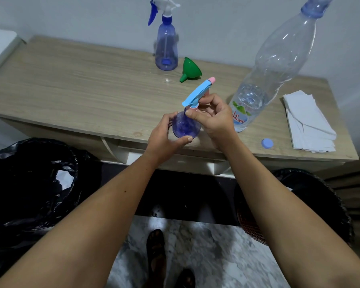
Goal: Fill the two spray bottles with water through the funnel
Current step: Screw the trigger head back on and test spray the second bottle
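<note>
A small purple spray bottle (185, 126) with a light blue and pink spray head (197, 93) is at the table's front edge, near the middle. My left hand (164, 138) wraps its body. My right hand (214, 117) pinches the collar of the spray head. A second, taller blue spray bottle (166, 48) with a white and blue trigger stands at the back of the table. A green funnel (190, 70) lies on its side beside it. A large clear water bottle (264, 80) stands to the right, uncapped, with some water low inside.
The wooden table (71, 90) bears a blue bottle cap (267, 143) and a stack of white paper napkins (308, 121) at the right. A black-lined bin (29, 179) stands at the lower left, a dark basket (320, 204) at the lower right. My sandalled feet are on the marble floor.
</note>
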{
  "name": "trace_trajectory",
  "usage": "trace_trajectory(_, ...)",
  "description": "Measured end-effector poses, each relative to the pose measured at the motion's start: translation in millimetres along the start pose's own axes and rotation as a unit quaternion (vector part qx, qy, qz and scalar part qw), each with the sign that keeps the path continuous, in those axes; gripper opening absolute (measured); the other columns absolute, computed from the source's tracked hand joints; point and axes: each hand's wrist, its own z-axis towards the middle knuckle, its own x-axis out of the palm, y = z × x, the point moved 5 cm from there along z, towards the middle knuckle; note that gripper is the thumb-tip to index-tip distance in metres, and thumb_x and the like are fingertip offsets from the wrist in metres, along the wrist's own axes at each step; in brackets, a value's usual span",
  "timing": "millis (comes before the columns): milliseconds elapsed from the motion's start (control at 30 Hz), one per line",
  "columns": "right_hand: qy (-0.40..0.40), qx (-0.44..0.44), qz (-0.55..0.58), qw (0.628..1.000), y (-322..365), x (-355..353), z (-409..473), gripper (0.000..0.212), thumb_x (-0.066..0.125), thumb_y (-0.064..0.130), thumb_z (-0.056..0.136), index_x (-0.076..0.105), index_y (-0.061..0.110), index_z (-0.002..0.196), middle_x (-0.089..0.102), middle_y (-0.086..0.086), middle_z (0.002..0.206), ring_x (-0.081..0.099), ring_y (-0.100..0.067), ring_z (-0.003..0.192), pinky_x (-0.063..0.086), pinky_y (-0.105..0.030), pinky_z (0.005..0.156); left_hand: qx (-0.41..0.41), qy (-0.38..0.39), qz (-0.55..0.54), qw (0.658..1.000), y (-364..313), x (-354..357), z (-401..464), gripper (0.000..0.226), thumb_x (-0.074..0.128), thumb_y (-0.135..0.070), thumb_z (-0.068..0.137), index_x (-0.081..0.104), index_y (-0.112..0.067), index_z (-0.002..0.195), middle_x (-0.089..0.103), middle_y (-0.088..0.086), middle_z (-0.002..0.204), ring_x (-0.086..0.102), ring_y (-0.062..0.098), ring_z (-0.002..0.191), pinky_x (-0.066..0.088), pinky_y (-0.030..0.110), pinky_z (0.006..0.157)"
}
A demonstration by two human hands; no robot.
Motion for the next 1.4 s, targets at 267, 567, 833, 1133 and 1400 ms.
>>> trace_trajectory(267, -0.014, -0.010, -0.004, 1.000, 4.6, -0.1, 0.3, 0.032, 0.083, -0.011, 0.081, 0.059, 0.003, 0.098, 0.075, -0.005, 0.096, 0.074, -0.018, 0.093, 0.062, -0.035, 0.088, -0.003, -0.005, -0.006, 1.000, 2.7, 0.1, 0.8, 0.094, 0.093, -0.057, 0.065, 0.052, -0.026, 0.144, 0.067, -0.008, 0.139, 0.064, 0.012, 0.129, 0.055, 0.047, 0.109)
trace_trajectory(567, -0.036, -0.005, -0.034, 0.999, 2.0, 1.5, -1.1, 0.027, 0.082, -0.005, 0.085, 0.068, 0.000, 0.107, 0.076, -0.013, 0.103, 0.076, -0.018, 0.094, 0.062, -0.032, 0.088, -0.005, -0.005, 0.002, 1.000, 2.8, -0.3, 0.8, 0.093, 0.093, -0.056, 0.066, 0.051, -0.028, 0.143, 0.067, -0.009, 0.138, 0.065, 0.011, 0.129, 0.054, 0.047, 0.110)
trace_trajectory(833, -0.038, -0.010, -0.068, 0.997, 3.6, -1.8, -2.1, 0.028, 0.080, 0.003, 0.090, 0.072, -0.004, 0.116, 0.076, -0.016, 0.109, 0.076, -0.017, 0.098, 0.061, -0.031, 0.090, -0.003, -0.007, 0.012, 1.000, -3.0, -1.1, -2.1, 0.094, 0.091, -0.058, 0.065, 0.051, -0.025, 0.144, 0.067, -0.007, 0.139, 0.064, 0.011, 0.129, 0.053, 0.046, 0.111)
trace_trajectory(1133, -0.068, 0.001, -0.103, 0.992, 7.7, 4.5, -9.4, 0.047, 0.083, -0.001, 0.087, 0.063, -0.005, 0.129, 0.076, -0.015, 0.116, 0.077, -0.021, 0.110, 0.061, -0.034, 0.099, -0.004, -0.008, 0.019, 1.000, -1.9, -2.3, -2.0, 0.091, 0.093, -0.055, 0.068, 0.051, -0.027, 0.144, 0.067, -0.009, 0.138, 0.065, 0.012, 0.129, 0.054, 0.049, 0.109)
trace_trajectory(1400, -0.202, -0.085, -0.180, 0.959, 17.6, 8.4, -24.1, 0.065, 0.096, 0.028, 0.071, 0.057, 0.015, 0.122, 0.060, -0.004, 0.124, 0.065, -0.021, 0.103, 0.062, -0.035, 0.085, 0.006, -0.003, 0.042, 0.999, -5.9, -0.5, -6.2, 0.101, 0.093, -0.048, 0.075, 0.042, -0.020, 0.157, 0.061, -0.003, 0.151, 0.059, 0.014, 0.139, 0.050, 0.041, 0.115)
